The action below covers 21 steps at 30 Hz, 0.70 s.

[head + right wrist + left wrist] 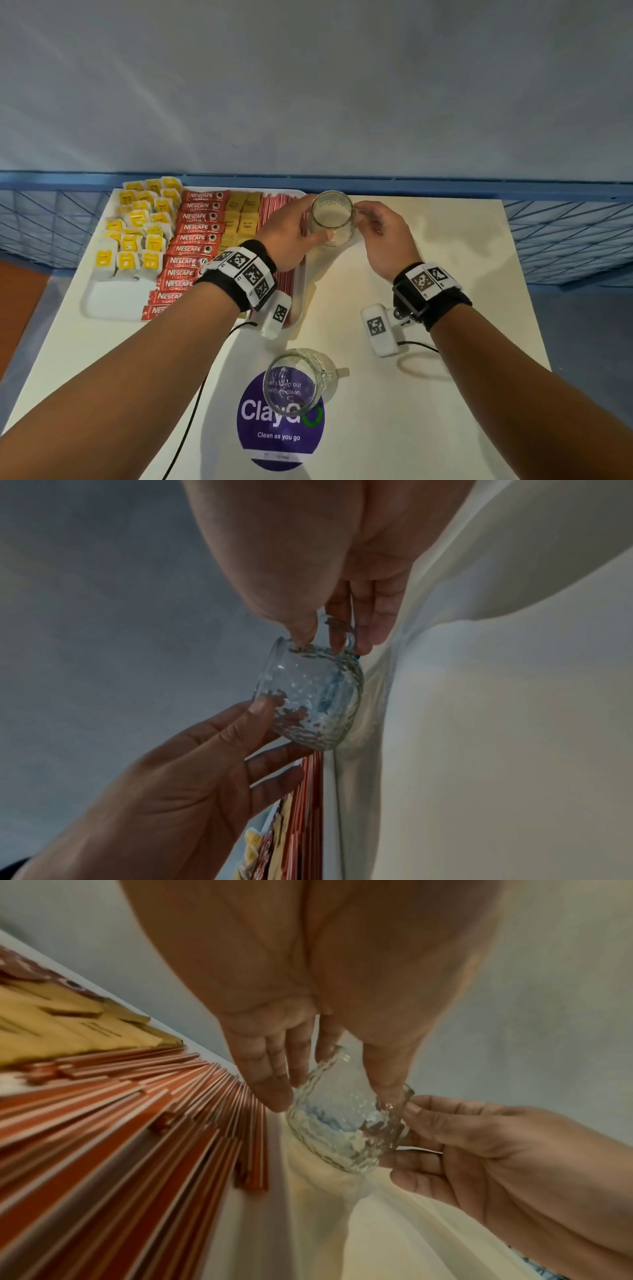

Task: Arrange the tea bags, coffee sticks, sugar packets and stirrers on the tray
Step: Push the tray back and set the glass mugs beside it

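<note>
A white tray (113,303) on the table's left holds yellow tea bags (137,233), red coffee sticks (195,238), brown sugar packets (241,219) and red-and-white stirrers (274,205) in side-by-side columns. Both hands hold a clear glass mug (331,219) at the tray's far right corner. My left hand (287,233) grips its body, thumb on the near side (390,1085). My right hand (383,233) pinches its handle (346,634). The mug's base (342,1161) is down at the cream table beside the tray rim; I cannot tell whether it rests there.
A second empty glass mug (296,378) stands near me on a round purple sticker (279,435). A blue wire fence (565,240) runs along the table's far edge. Bare tray surface shows at the near left corner.
</note>
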### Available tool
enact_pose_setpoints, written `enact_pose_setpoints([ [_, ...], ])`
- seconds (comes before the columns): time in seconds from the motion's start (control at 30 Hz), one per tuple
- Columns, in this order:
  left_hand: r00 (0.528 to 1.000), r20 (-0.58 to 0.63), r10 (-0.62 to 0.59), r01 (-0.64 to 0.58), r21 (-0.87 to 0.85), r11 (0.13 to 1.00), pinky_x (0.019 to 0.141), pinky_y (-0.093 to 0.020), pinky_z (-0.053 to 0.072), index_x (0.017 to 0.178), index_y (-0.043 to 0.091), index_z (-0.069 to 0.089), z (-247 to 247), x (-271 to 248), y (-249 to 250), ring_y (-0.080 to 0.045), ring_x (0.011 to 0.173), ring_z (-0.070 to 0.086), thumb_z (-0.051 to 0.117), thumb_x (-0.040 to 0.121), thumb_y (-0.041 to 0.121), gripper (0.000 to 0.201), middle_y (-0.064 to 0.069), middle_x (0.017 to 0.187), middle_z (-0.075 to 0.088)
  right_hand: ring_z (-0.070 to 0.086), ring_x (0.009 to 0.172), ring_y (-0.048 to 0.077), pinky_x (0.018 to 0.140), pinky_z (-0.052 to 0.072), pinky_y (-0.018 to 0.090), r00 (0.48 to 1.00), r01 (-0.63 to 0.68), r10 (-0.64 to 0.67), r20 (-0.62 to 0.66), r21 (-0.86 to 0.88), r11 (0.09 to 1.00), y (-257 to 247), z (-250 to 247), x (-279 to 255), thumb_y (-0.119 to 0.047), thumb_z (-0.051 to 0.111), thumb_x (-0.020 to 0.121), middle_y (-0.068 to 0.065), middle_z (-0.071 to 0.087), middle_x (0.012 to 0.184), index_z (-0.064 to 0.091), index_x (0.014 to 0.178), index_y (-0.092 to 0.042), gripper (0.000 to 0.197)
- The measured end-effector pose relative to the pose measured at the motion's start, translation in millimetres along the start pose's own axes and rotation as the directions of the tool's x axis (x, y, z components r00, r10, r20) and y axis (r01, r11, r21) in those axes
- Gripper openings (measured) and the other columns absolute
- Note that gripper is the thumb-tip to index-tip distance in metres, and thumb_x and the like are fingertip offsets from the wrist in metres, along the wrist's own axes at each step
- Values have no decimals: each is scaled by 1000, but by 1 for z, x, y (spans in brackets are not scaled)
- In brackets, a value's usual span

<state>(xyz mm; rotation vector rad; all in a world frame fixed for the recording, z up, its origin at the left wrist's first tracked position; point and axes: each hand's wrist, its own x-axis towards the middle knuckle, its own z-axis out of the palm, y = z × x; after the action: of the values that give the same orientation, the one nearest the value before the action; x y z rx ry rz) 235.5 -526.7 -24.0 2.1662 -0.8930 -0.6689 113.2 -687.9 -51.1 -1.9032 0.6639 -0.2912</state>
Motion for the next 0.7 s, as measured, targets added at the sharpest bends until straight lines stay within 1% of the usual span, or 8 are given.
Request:
enact_pose_setpoints([
  [0.13,1000,17,-10,10,0,1000,90,-34,54,141,35,48,4,5,-5,-12,109,61,72,91,37,55,12,127,62,65,112,15,100,52,29,1000,7,-7,19,2,1000,4,-1,3,-18,53,106,-3,70,120,66,127,-18,24],
  [0.3,1000,2,-12,12,6,1000,84,-27,51,141,34,49,8,11,-8,-10,107,61,71,92,38,54,13,126,62,65,110,16,98,52,30,1000,18,-17,22,-34,999,10,0,4,-20,52,107,-3,70,120,65,127,-20,24],
  [0.43,1000,-2,-5,5,25,1000,79,-24,49,143,34,47,9,15,-9,-11,107,61,70,93,40,56,12,127,63,66,108,15,97,53,32,999,36,-36,10,-47,998,13,0,7,-21,52,107,-5,71,117,65,127,-21,24],
  [0.53,1000,-3,-8,8,21,1000,80,-24,48,143,33,47,9,16,-10,-12,108,60,70,93,39,56,11,128,62,65,108,14,97,52,31,999,39,-38,9,-46,998,13,0,7,-21,52,107,-5,70,118,64,127,-20,24],
  [0.63,1000,-1,-9,9,17,1000,85,-28,50,143,33,47,9,16,-10,-12,109,60,69,93,39,55,11,129,62,65,110,15,97,52,32,999,43,-43,13,-49,998,13,-1,7,-21,52,107,-4,70,120,64,128,-19,25],
  [0.7,1000,-3,-5,5,22,1000,82,-24,49,144,32,46,10,15,-9,-12,108,60,69,94,39,56,10,129,62,65,110,16,97,52,31,999,41,-40,9,-49,998,13,0,7,-21,52,107,-4,70,120,64,129,-19,25],
])
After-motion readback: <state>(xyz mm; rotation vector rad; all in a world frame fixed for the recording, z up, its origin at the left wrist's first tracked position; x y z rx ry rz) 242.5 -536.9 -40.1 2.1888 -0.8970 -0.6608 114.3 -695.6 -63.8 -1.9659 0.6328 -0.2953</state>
